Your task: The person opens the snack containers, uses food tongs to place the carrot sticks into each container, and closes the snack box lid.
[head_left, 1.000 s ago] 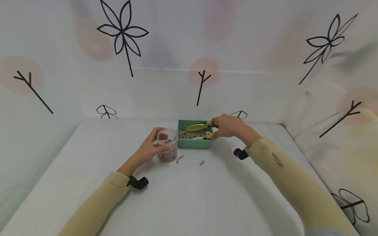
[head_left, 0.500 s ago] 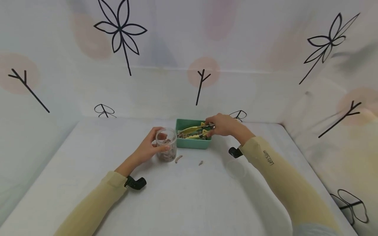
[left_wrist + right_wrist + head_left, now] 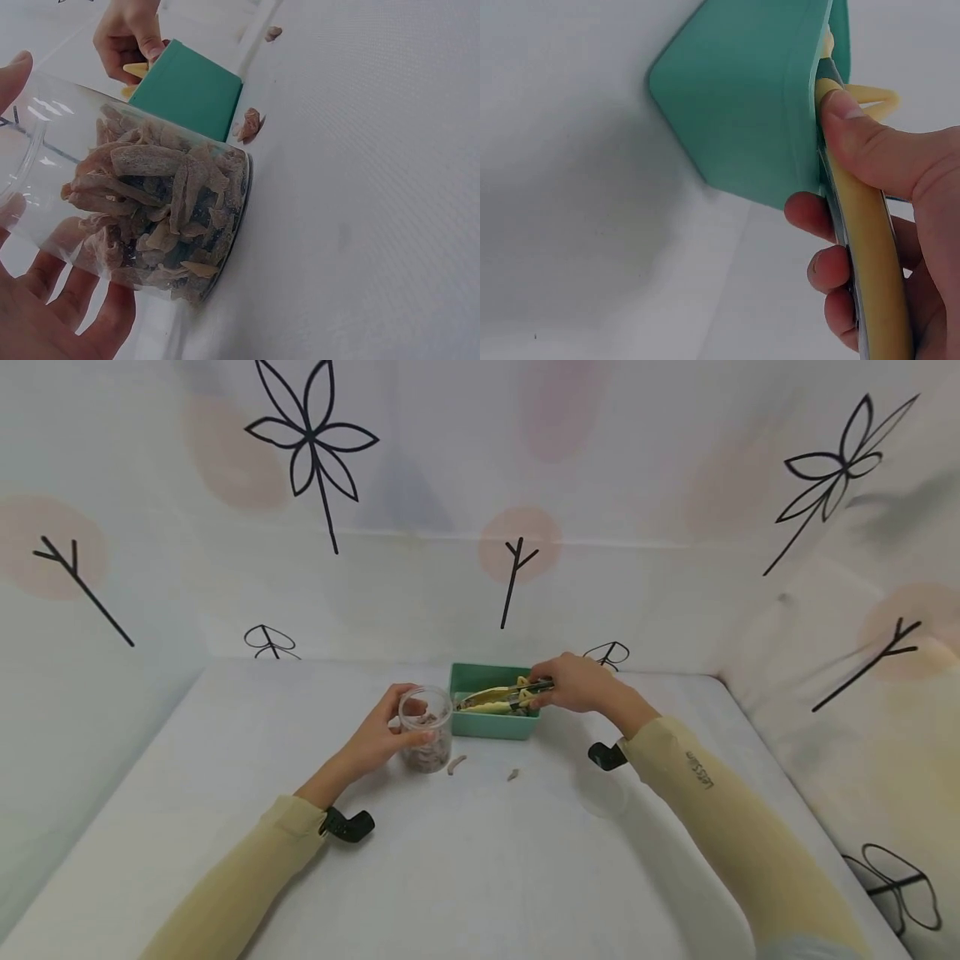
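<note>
While the left hand [image 3: 377,732] curled round the jar [image 3: 429,758] of brown pieces [image 3: 146,161] just beside the green box [image 3: 495,727] and the right hand [image 3: 579,683] gripped tongs [image 3: 874,262] reaching inside it, an even squeeze and a steady jar seemed best for lifting pieces without spills.

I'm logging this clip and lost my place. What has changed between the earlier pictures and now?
The right hand has squeezed the tongs: their arms, spread apart earlier, have closed together in the green tray. Nothing was let go. The left hand still holds the clear jar, and the two loose pieces lie where they were.
</note>
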Demonstrator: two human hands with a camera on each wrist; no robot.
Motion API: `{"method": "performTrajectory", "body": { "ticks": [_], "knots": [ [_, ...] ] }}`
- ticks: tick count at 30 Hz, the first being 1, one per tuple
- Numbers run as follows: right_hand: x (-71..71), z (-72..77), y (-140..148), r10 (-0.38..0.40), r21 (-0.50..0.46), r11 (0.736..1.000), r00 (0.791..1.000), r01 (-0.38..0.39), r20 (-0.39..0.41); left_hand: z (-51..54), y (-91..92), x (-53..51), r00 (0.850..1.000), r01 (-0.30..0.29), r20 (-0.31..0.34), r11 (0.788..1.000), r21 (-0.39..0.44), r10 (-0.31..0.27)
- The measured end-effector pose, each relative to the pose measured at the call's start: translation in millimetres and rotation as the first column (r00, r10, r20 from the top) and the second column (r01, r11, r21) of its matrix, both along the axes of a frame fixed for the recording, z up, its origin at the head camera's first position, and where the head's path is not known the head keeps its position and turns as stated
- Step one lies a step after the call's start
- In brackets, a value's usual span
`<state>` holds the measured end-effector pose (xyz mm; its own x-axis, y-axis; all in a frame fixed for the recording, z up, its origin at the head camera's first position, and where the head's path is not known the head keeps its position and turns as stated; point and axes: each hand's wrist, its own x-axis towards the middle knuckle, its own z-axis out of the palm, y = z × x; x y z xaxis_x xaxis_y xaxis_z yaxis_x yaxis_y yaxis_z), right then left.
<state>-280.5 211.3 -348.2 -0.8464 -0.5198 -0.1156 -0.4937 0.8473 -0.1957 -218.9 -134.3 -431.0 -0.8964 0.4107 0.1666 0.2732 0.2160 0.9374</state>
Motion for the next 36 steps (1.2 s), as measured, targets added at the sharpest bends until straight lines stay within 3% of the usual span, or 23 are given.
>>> {"method": "performTrajectory", "body": {
  "ticks": [9, 19, 27, 36],
  "knots": [
    [5.6, 7.5, 11.5, -0.024, -0.069, 0.997, 1.000, 0.023, -0.005, 1.5, 0.4, 0.1, 1.000, 0.000, -0.004, 1.000, -0.007, 0.000],
    [10.2, 25.7, 23.9, -0.052, -0.155, 0.987, 0.999, 0.050, -0.006, 2.5, 0.1, 1.1, 1.000, -0.008, -0.002, 1.000, -0.008, 0.008],
    [11.5, 38.7, 33.0, -0.078, -0.160, 0.984, 0.996, 0.072, -0.030, 3.9, 1.6, 0.5, 1.000, -0.004, 0.015, 1.000, -0.005, 0.004],
    [19.2, 57.7, 28.5, -0.047, -0.196, 0.980, 0.996, 0.033, -0.069, 3.9, 1.5, 1.6, 1.000, -0.011, 0.007, 1.000, -0.016, 0.011]
  ]
}}
